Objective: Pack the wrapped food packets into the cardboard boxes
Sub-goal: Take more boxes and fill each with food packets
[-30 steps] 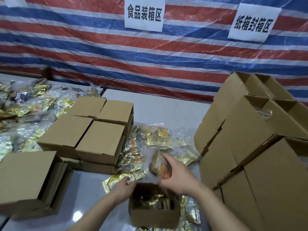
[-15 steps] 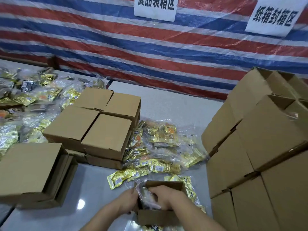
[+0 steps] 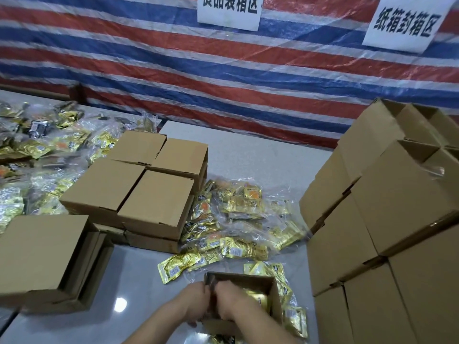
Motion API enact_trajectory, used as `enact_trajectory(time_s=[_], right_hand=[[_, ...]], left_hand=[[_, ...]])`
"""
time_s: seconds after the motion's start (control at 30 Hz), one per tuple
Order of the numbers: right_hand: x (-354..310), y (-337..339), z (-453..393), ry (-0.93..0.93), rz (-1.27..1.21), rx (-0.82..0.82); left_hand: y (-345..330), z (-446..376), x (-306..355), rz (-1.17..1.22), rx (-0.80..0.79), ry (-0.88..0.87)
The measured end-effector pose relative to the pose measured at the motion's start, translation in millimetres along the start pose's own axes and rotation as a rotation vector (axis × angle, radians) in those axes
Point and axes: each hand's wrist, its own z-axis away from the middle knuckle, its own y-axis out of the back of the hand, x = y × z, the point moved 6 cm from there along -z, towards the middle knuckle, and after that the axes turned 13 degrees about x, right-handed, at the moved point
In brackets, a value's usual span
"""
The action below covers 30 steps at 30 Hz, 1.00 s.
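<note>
Striped tarpaulin [image 3: 173, 70] backs the bench [image 3: 260, 155]; its right-hand sign [image 3: 403, 26] reads 纸箱封箱区. At the near edge, the open box [image 3: 270, 294] holds gold packets. Left hand [image 3: 196, 302] curls over its left wall, apparently steadying it. Right hand [image 3: 229, 302] reaches inside, probably seating a packet; its grip cannot be determined. Loose packets [image 3: 238, 219] lie just beyond.

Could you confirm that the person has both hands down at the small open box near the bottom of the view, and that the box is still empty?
Not quite: the box is not empty. The head view shows gold packets already inside the small open box. The rest holds: the left hand is at the box's left wall and the right hand reaches down into it.
</note>
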Motion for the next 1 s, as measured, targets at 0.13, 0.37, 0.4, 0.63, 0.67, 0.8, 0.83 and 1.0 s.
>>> enact_trajectory(time_s=[0.13, 0.37, 0.4, 0.63, 0.67, 0.8, 0.83, 1.0], right_hand=[[-7.8, -20.7, -3.7, -0.029, -0.027, -0.134], [28.1, 21.1, 8.0, -0.090, -0.103, 0.019], [31.6, 18.7, 11.5, -0.109, -0.101, -0.010], [30.7, 35.0, 34.0, 0.075, -0.087, 0.199], [30.9, 42.6, 40.1, 0.156, -0.042, 0.306], [51.0, 65.6, 50.6, 0.241, 0.149, 0.594], [60.3, 66.1, 48.0, 0.182, 0.187, 0.546], [77.1, 67.0, 41.4, 0.105, 0.286, 0.425]], left_hand=[[3.6, 3.8, 2.9, -0.074, 0.090, -0.036], [1.1, -4.4, 2.5, -0.058, 0.101, -0.022], [0.3, -4.9, 3.0, -0.067, 0.095, -0.031], [-0.5, -9.7, 7.7, -0.041, 0.101, -0.071], [-0.9, -10.4, 8.4, -0.014, 0.092, -0.094], [-3.7, -10.4, 7.3, 0.106, 0.039, -0.120], [-4.9, -9.0, 8.0, 0.108, 0.027, -0.120], [-1.7, -6.7, 13.9, 0.151, 0.059, -0.133]])
